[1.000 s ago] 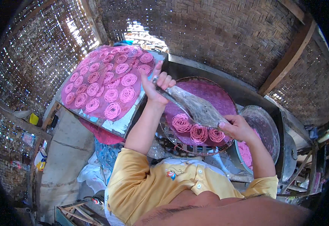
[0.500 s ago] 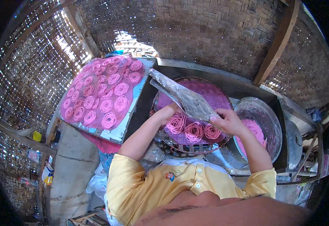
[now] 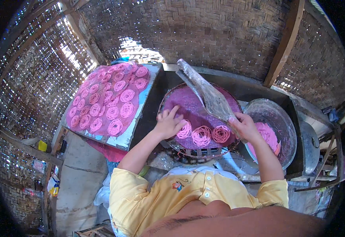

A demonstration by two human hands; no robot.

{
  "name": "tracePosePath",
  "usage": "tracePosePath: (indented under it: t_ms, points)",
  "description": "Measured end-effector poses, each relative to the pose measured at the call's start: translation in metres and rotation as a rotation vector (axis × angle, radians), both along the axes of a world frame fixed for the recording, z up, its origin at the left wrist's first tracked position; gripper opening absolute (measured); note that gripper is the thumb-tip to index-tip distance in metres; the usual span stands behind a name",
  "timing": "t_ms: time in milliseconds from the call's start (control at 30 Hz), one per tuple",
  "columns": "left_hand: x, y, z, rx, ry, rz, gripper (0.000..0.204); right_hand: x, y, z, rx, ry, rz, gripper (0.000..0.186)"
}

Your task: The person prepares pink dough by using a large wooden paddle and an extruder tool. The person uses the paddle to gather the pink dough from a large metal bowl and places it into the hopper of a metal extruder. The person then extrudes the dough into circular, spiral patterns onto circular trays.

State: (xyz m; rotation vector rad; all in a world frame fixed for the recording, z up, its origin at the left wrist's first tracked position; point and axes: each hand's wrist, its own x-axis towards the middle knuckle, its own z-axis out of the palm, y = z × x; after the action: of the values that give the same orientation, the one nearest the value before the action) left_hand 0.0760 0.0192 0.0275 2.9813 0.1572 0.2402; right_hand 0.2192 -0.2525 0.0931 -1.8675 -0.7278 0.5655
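A round tray (image 3: 186,103) lined with purple cloth sits on a dark table (image 3: 147,116) in front of me. Three pink noodle spirals (image 3: 201,136) lie along its near edge. My left hand (image 3: 168,123) rests with spread fingers on the tray's near left part, touching the leftmost spiral. My right hand (image 3: 245,126) grips the lower end of a clear plastic piping bag (image 3: 206,93), just right of the rightmost spiral. The bag slants up and to the left over the tray.
A rectangular board (image 3: 131,134) at the left holds several pink spirals on a pink cloth. A metal bowl (image 3: 273,114) with pink dough stands at the right. Woven bamboo walls (image 3: 220,35) and wooden posts close the space behind. A concrete floor (image 3: 79,185) lies below left.
My left hand let go of the bag's upper end and came down onto the tray beside the spirals. My right hand keeps the bag, its free end now standing higher.
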Motion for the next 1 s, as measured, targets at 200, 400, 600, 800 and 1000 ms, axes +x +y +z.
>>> tracePosePath:
  t_ms: [200,400,600,800,1000]
  points:
    - [-0.001,0.009,0.035,0.18,-0.328,0.146,0.049,-0.008,-0.032,0.016,0.076,0.111,-0.041,0.028]
    - [0.042,-0.068,0.115,-0.304,-0.693,-0.307,0.039,-0.021,-0.051,0.039,0.283,0.221,-0.011,0.035]
    - [0.106,-0.15,0.134,-0.098,-0.929,-0.122,0.025,-0.016,-0.07,0.081,-0.042,-0.33,-0.007,0.048]
    - [0.133,-0.234,0.145,0.032,-0.586,-0.477,0.016,0.018,-0.104,0.135,0.187,-1.454,-0.448,0.043]
    - [0.134,-0.25,0.115,-0.014,-0.408,-0.784,0.019,-0.012,-0.162,0.106,0.018,-1.16,0.039,0.062]
